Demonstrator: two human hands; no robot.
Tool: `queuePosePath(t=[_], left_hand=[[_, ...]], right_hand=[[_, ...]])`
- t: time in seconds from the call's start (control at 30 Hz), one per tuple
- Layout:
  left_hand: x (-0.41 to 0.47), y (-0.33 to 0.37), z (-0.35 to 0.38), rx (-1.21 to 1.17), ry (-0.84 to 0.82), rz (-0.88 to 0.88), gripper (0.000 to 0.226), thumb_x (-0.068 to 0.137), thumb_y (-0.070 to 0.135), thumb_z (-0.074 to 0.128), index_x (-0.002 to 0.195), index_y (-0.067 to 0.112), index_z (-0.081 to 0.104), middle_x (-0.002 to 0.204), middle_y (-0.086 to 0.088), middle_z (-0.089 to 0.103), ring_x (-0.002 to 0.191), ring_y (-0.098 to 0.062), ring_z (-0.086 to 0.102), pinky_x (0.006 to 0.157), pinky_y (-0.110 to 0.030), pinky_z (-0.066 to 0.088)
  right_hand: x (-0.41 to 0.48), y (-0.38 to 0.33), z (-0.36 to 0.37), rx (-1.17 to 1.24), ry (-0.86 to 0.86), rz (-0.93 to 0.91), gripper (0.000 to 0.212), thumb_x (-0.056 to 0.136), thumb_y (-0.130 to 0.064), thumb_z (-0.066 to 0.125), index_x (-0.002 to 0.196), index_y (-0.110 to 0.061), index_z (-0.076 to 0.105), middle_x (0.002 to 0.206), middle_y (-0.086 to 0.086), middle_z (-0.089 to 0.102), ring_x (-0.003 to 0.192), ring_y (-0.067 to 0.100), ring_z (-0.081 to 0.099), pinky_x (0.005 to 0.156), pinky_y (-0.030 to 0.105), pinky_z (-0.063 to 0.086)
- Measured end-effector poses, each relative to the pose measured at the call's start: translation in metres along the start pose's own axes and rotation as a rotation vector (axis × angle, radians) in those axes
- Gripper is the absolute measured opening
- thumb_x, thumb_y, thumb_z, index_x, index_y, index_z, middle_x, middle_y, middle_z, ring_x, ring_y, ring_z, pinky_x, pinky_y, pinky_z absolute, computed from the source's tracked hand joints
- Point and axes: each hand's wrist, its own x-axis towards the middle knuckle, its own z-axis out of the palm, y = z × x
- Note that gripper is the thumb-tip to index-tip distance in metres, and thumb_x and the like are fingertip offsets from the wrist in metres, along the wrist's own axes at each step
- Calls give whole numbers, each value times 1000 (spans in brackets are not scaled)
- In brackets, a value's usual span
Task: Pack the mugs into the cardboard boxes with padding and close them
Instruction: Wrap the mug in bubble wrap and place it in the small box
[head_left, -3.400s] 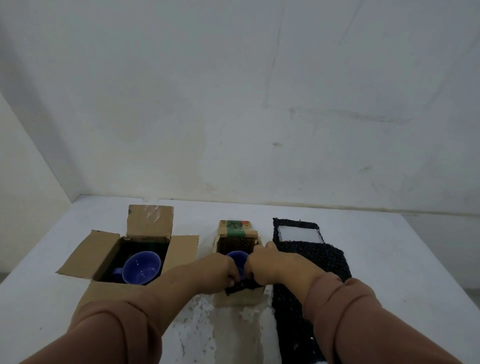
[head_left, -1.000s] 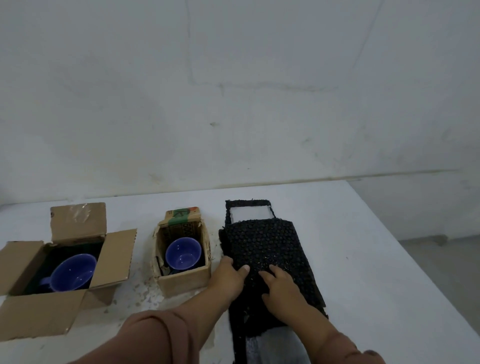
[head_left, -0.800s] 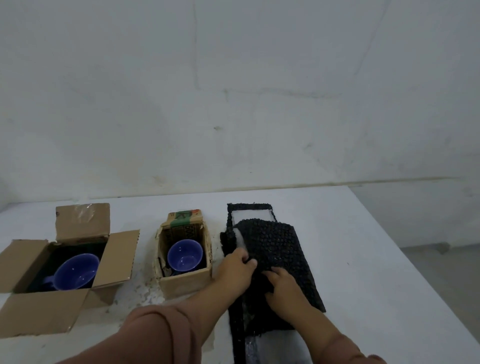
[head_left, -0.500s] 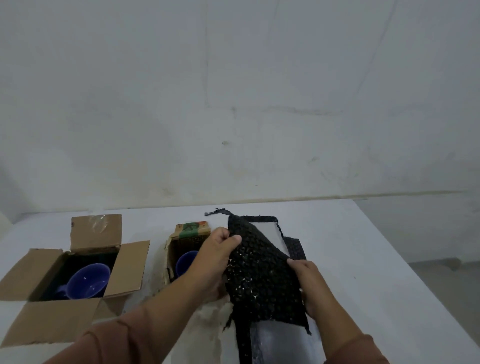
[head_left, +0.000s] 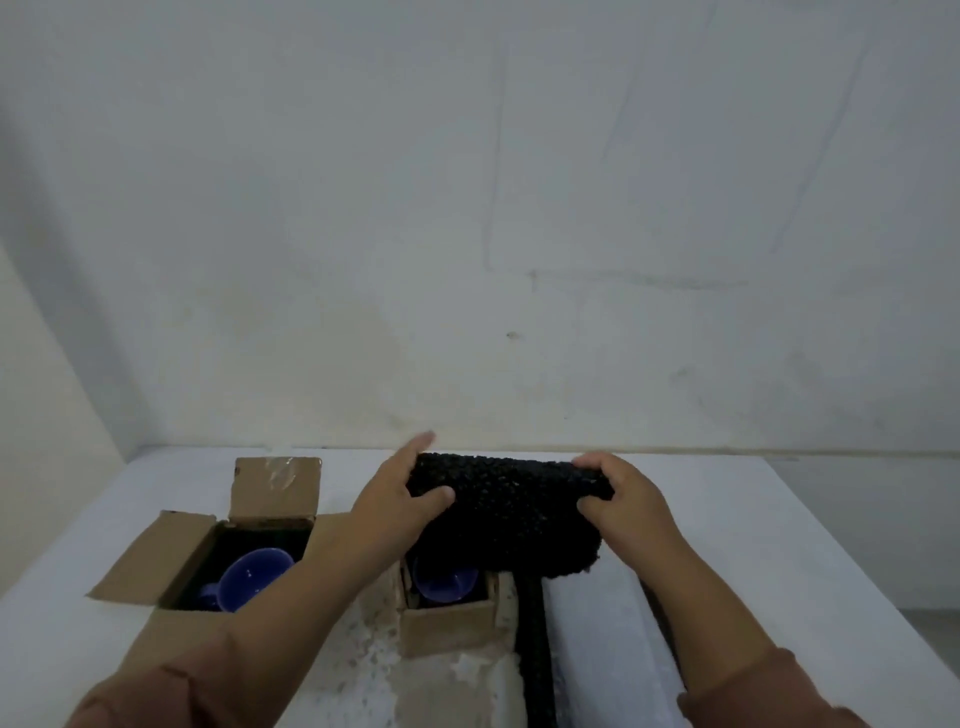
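I hold a sheet of black bubble-wrap padding (head_left: 509, 514) stretched in the air between both hands, above the small cardboard box (head_left: 449, 626). My left hand (head_left: 402, 501) grips its left edge and my right hand (head_left: 621, 496) grips its right edge. A blue mug (head_left: 444, 582) stands inside the small box, its upper part hidden by the padding. To the left sits a larger open cardboard box (head_left: 171, 548) with all flaps spread, and a second blue mug (head_left: 249, 577) lies in it on dark padding, partly behind my left forearm.
A black strip (head_left: 535, 649) and a pale plastic sheet (head_left: 592, 649) lie on the white table (head_left: 753, 530) right of the small box. The table surface in front of the small box is scuffed. A wall rises right behind the table's far edge.
Both hands lifted the black padding off the pile on the right and carried it left, over the small box. My view swung left and lower.
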Motion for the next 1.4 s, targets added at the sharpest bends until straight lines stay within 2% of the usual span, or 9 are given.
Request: queuePosePath(t=[0.13,0.23,0.43,0.53,0.67,0.77,1.03,1.23,1.4], left_hand=[[3,7,-25,467,-35,-46,54,78,50,68,123,22,57,118,-3,43,106,-22,52,88,-34,50],[0,20,-38,793,-87,1,56,79,56,61,127,28,53,143,-1,34,133,-24,33,107,-39,35],[3,32,-41,382,-221,19,12,88,24,60,98,17,60,92,0,64,94,-23,63,69,-25,45],[3,23,-51,-163,-122,-168,12,88,18,65,100,15,66,95,-6,72,87,-22,68,73,-30,54],[0,7,-52,-697,-82,-370,15,88,7,62,101,14,63,104,-13,69,96,-30,66,78,-39,53],[-3,-3,-51,-771,-125,-415,20,89,7,60,108,10,62,108,-15,69,100,-31,64,80,-40,52],[-3,-23,-74,-829,-179,-226,23,84,12,52,86,13,74,100,-8,72,97,-27,63,78,-34,53],[-7,-31,-72,-845,-260,-312,34,83,44,52,97,22,75,105,-8,72,94,-24,66,78,-38,50],[-9,-35,-64,-750,-321,-365,43,75,15,70,116,10,62,112,-11,71,104,-28,66,84,-46,53]], right_hand=[[11,-28,7,-155,137,-147,26,76,-8,67,70,-32,59,94,-5,47,96,18,51,72,17,37],[14,-52,9,-221,130,-277,24,72,-9,70,67,-30,61,110,-12,44,108,10,37,93,25,31],[23,-91,23,-32,-73,-305,25,76,-15,70,86,-35,60,101,-11,59,100,12,56,84,23,45],[29,-78,26,178,-27,-53,65,78,-30,73,134,-32,39,123,-7,45,113,16,49,88,31,44],[21,-50,58,510,-377,231,76,69,-45,75,134,-17,46,127,2,60,111,23,59,95,40,48],[15,-49,78,670,-358,182,26,84,-11,64,110,-12,67,111,9,71,103,24,66,90,38,51],[19,-60,70,521,-390,155,43,85,13,42,75,-13,75,90,11,71,83,25,65,74,33,54],[23,-54,68,618,-383,118,30,88,-13,48,68,-9,70,83,9,64,80,24,58,68,33,47],[26,-42,77,540,-407,120,20,66,-23,71,84,-26,65,97,5,61,88,21,58,76,33,50]])
